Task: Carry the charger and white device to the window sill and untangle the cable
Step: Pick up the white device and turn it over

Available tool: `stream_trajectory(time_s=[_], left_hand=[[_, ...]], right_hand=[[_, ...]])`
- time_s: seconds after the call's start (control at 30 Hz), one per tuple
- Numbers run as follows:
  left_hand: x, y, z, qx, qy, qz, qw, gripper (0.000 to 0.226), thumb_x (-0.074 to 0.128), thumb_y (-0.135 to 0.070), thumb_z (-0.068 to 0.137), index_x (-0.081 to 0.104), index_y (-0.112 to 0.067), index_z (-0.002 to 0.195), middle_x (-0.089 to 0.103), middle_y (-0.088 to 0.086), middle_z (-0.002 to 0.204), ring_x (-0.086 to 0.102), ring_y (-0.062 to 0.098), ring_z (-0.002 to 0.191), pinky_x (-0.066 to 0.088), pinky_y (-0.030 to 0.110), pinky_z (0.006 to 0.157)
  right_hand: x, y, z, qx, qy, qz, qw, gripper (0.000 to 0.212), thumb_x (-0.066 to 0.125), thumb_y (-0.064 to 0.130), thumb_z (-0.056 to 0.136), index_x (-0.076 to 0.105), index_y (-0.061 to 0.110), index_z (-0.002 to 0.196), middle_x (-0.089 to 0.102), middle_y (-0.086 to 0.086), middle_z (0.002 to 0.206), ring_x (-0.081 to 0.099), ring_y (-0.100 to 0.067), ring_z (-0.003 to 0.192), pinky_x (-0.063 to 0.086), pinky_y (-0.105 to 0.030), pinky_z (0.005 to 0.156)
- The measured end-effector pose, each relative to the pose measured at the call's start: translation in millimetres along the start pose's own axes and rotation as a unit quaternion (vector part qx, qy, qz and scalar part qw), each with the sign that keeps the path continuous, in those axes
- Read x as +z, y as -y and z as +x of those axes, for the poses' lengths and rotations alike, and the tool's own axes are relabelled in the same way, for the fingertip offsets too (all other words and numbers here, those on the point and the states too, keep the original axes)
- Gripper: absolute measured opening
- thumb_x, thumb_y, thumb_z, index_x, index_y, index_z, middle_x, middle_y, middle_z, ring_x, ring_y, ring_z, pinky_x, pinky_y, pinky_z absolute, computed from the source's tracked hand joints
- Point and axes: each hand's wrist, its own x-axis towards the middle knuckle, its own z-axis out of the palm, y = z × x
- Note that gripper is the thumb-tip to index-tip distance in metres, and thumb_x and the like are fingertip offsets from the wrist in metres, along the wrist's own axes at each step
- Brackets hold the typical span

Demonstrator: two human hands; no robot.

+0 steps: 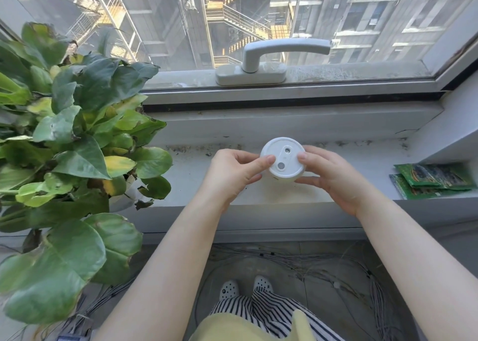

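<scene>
Centre-frame, round white device is pinched at its rim by left hand and right hand; judged light, rigid, smooth.

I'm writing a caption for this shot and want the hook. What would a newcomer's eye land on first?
First, the round white device, held between the left hand and right hand over the window sill at mid-frame. Next, the big leafy plant filling the left side. Then the white window handle above, and the green packets on the sill at the right.
</scene>
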Motion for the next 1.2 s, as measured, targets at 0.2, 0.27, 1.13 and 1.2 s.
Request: stream_trajectory(time_s=[0.2,0.27,1.13,1.2], left_hand=[[3.6,4.0,8.6,-0.038,-0.022,0.022,0.999,0.045,0.079,-0.045,0.068,0.075,-0.007,0.092,0.076,0.007,0.092,0.074,0.011,0.082,0.054,0.034,0.093],[4.9,4.9,10.8,-0.041,-0.031,0.026,0.998,0.049,0.079,-0.048,0.064,0.075,-0.006,0.088,0.077,0.009,0.089,0.075,0.013,0.080,0.053,0.039,0.094],[11.2,5.0,29.6,-0.039,-0.041,0.032,0.998,0.054,0.077,-0.047,0.069,0.072,0.006,0.080,0.076,0.018,0.079,0.075,0.021,0.077,0.054,0.037,0.093],[11.4,3.5,28.9,-0.040,-0.041,0.023,0.998,0.053,0.077,-0.044,0.070,0.072,0.007,0.083,0.076,0.018,0.081,0.075,0.021,0.077,0.055,0.035,0.092]], right_hand=[[8.8,1.0,5.1,0.017,-0.089,0.023,0.996,0.033,0.053,0.033,0.094,0.066,0.012,0.116,0.070,-0.007,0.117,0.063,-0.021,0.114,0.052,-0.040,0.098],[9.9,-0.5,6.1,0.016,-0.094,0.026,0.995,0.034,0.058,0.033,0.091,0.064,0.011,0.116,0.070,-0.005,0.117,0.063,-0.020,0.115,0.051,-0.039,0.099],[8.4,-1.5,15.7,-0.021,-0.100,0.095,0.990,0.024,0.057,0.025,0.093,0.070,0.013,0.108,0.076,0.004,0.100,0.070,-0.003,0.093,0.054,-0.017,0.084],[7.5,-2.1,16.5,-0.017,-0.101,0.092,0.990,0.025,0.057,0.025,0.092,0.070,0.012,0.110,0.076,0.003,0.101,0.070,-0.004,0.093,0.054,-0.017,0.085]])
